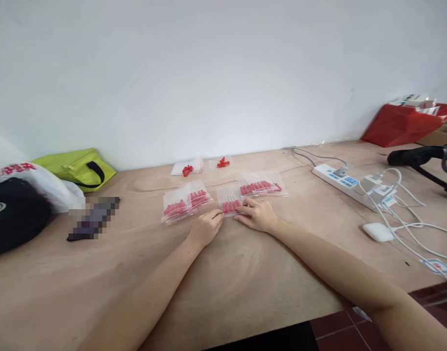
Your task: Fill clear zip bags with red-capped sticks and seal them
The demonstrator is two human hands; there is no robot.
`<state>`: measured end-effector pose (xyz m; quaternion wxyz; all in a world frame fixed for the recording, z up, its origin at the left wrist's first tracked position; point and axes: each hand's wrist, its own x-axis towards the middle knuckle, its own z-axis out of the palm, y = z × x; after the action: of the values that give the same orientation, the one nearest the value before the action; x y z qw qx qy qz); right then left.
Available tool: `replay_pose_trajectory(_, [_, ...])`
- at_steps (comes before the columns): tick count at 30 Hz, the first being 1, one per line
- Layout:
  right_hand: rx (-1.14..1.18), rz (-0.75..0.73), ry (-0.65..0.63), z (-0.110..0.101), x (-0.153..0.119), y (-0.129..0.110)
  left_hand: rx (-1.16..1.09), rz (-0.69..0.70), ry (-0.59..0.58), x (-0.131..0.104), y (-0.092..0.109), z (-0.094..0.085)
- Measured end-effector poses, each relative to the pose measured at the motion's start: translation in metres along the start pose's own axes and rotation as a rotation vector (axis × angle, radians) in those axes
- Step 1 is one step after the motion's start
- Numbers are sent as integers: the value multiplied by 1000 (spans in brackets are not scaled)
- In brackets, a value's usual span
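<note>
1. The pale plywood tabletop [245, 282] fills the lower part of your view and runs up to a plain white wall [223, 73].
2. At the far left lie a black bag [14, 214], a white plastic bag with red print [44, 183] and a lime-green fabric tote with a black handle [77, 168].
3. At the far right sits a red paper bag [398, 126], with a black curved stand [420, 158] in front of it.
4. A white power strip [345, 184] lies right of centre, white cables [409, 214] trailing from it past a small white rounded device [377, 232].
5. Your right hand [258, 214] rests palm down, fingers spread flat on the lower right corner of the middle clear zip bag of red pieces [230, 200], pressing rather than gripping.
6. Your left hand [205, 228] is loosely curled, its fingertips [220, 213] touching the same bag's lower left edge (I cannot tell whether they pinch it).
7. A stack of like bags [184, 201] lies just left of it, and another stack [262, 185] just behind your right hand.
8. Near the wall lie two flat clear bags, each with a few loose red pieces [187, 169], [222, 162].
</note>
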<state>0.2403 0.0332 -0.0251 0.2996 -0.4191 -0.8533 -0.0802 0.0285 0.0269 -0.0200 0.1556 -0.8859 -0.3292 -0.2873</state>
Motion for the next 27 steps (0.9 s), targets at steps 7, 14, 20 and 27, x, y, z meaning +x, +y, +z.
replay_pose_trajectory(7, [-33,-55,41,12,13,-10,-23,-26,-46,0,1,-2])
replay_pose_trajectory(14, [-110,-135,94,10,9,-2,-149,-147,-15,-1,-3,-4])
replay_pose_trajectory(20, [-152,-237,121,8,8,5,-139,-69,88,-5,-13,3])
replay_pose_trajectory(27, [-110,-219,112,6,7,6,18,45,96,-4,-11,4])
